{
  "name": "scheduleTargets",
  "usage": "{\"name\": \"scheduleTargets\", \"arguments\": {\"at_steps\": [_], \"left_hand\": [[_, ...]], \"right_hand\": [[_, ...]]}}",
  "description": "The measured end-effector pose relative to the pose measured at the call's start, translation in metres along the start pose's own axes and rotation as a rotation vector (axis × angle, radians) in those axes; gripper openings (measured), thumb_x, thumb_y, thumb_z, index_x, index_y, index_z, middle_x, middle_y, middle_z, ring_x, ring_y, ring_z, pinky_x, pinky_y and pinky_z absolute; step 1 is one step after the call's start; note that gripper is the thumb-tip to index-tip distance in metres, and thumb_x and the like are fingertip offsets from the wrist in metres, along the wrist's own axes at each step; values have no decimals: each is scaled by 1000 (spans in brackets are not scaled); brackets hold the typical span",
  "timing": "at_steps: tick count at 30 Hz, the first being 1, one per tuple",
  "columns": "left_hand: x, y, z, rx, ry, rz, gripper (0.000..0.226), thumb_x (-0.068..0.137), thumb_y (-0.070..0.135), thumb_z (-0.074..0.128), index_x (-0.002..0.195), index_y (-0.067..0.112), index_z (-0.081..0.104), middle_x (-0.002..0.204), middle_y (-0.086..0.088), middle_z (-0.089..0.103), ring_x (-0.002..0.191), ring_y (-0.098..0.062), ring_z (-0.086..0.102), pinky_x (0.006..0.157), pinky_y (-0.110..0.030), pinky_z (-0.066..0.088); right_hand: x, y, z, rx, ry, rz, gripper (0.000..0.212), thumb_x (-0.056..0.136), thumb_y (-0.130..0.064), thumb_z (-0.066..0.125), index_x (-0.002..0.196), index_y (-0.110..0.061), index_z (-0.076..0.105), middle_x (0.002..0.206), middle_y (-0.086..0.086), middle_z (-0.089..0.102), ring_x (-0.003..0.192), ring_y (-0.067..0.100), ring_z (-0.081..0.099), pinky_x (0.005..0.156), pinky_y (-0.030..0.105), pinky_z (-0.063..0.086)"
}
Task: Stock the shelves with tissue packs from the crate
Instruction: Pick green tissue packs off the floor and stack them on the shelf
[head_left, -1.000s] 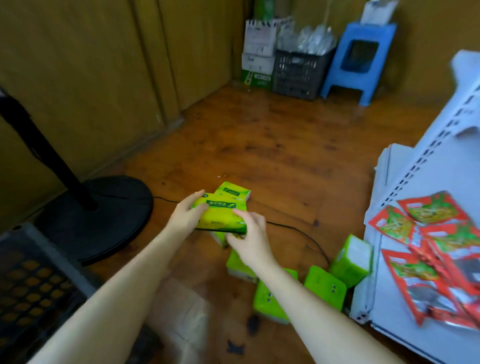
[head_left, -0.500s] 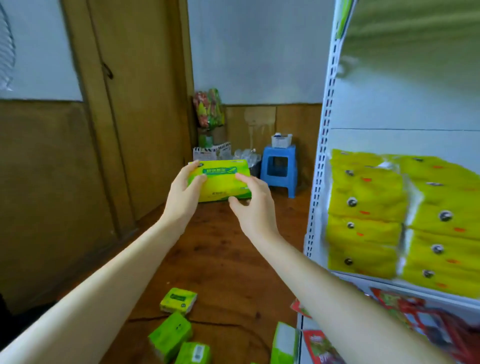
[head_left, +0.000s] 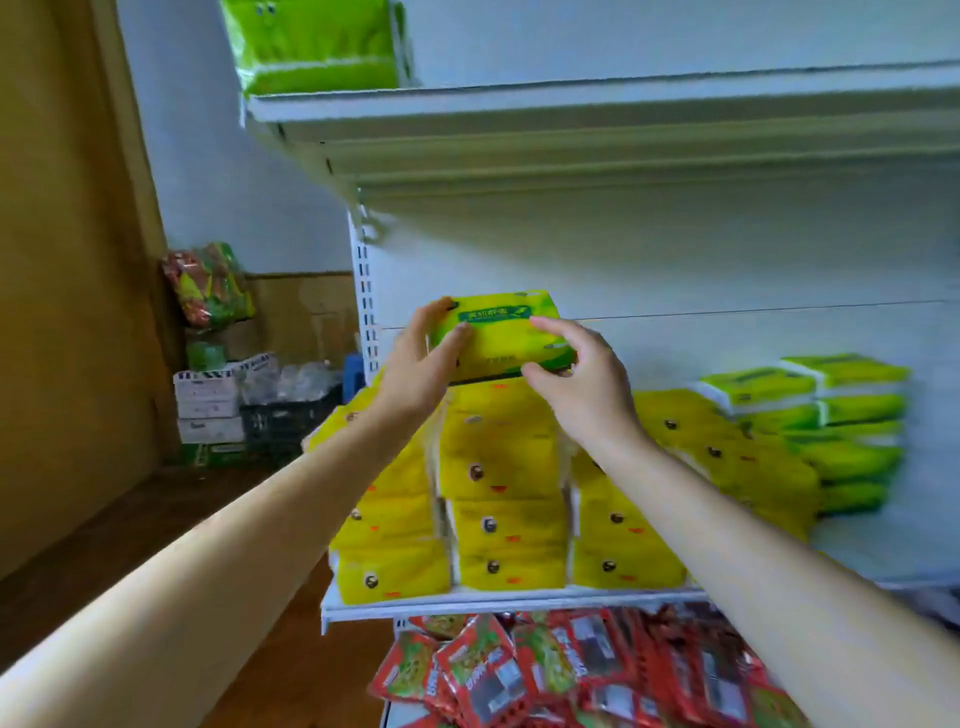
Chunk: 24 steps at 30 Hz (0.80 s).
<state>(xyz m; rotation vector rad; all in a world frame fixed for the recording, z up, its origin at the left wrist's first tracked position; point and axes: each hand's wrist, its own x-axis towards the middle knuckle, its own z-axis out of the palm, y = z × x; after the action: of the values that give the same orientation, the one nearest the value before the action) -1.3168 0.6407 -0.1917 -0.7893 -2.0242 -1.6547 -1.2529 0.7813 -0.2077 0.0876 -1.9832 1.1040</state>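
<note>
Holding a green-and-yellow tissue pack (head_left: 501, 335) up in front of the white shelving, the person has both hands clamped on it. The left hand (head_left: 421, 364) grips the pack's left end with the thumb lying across its near face. The right hand (head_left: 576, 379) pinches the right end, fingers over the top and thumb underneath.

The pack sits level, just above the stacked yellow packs (head_left: 498, 483) that fill the left part of the middle shelf (head_left: 467, 605). Whether it touches the top of that stack I cannot tell.

Farther right on the same shelf, against the back panel, stands a pile of green packs (head_left: 841, 415), close beside the yellow ones. On the left end of the upper shelf (head_left: 571, 104) rests a large green bundle (head_left: 311, 47).

Below the middle shelf, nearer to me, red snack packets (head_left: 571, 670) lie overlapping in a heap.

Far off to the left, on the wooden floor (head_left: 130, 519), a dark crate (head_left: 291, 410) stands beside stacked white boxes (head_left: 208, 400) in the corner, with colourful bags (head_left: 208, 283) above them.
</note>
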Motion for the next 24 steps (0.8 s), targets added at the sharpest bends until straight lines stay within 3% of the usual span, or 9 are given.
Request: {"name": "scheduleTargets", "arguments": {"at_steps": [4,7,10,12,14,16,18,20,24], "left_hand": [[3,22,96,-14,-119,-26,41,95,26,52,135,19,46,128,-6,53,106,-17,55,83,-19,41],[-1,34,162,7,-225,-29,45,95,30,52,138,21,44,131,-5,51,115,-19,53,95,-26,42],[-8,38,222,6,-357,-27,52,94,36,53,141,18,40,137,-7,48,125,-22,48,97,-30,47],[-13,40,254,14,-447,-42,62,88,47,52,142,19,38,140,-6,47,128,-22,46,99,-33,46],[-13,37,281,50,-506,-64,66,84,53,49,141,20,40,139,-7,49,128,-23,46,108,-39,37],[-11,31,304,90,-534,-74,53,91,45,50,136,17,48,134,-9,54,125,-22,50,107,-30,36],[-7,25,325,137,-560,-75,41,96,33,49,133,15,52,132,-7,56,121,-19,52,96,-20,37],[-1,21,343,180,-597,-88,41,95,30,50,134,17,51,133,-7,54,118,-18,53,91,-18,37],[10,21,367,325,-666,-96,46,92,30,57,136,17,48,139,-7,48,124,-22,48,98,-19,36]], "right_hand": [[5,49,-88,-82,45,56,44,79,-12,69,121,-23,59,129,2,53,120,12,47,92,15,34],[4,88,-151,-152,66,82,43,79,-15,70,119,-26,59,128,0,54,116,9,48,85,12,32],[-1,127,-204,-145,67,125,41,78,-15,71,110,-38,58,127,0,55,101,5,53,87,21,41],[-3,152,-232,-120,81,165,42,78,-14,72,103,-44,56,124,-1,56,110,9,53,97,30,43],[-5,174,-254,-118,69,206,40,79,-12,71,110,-35,59,118,-2,57,94,-3,54,83,20,44],[-4,199,-269,-101,67,249,41,79,-8,71,114,-26,60,112,-3,56,74,-9,48,71,13,40],[-1,224,-279,-62,85,286,40,78,-7,71,110,-28,60,115,-3,56,98,1,54,90,25,45],[7,243,-285,-53,60,309,38,78,-9,72,105,-33,59,123,-2,56,119,12,49,105,33,39],[20,273,-292,-84,14,331,41,78,-14,72,97,-47,56,131,-5,55,126,14,45,107,34,35]]}}
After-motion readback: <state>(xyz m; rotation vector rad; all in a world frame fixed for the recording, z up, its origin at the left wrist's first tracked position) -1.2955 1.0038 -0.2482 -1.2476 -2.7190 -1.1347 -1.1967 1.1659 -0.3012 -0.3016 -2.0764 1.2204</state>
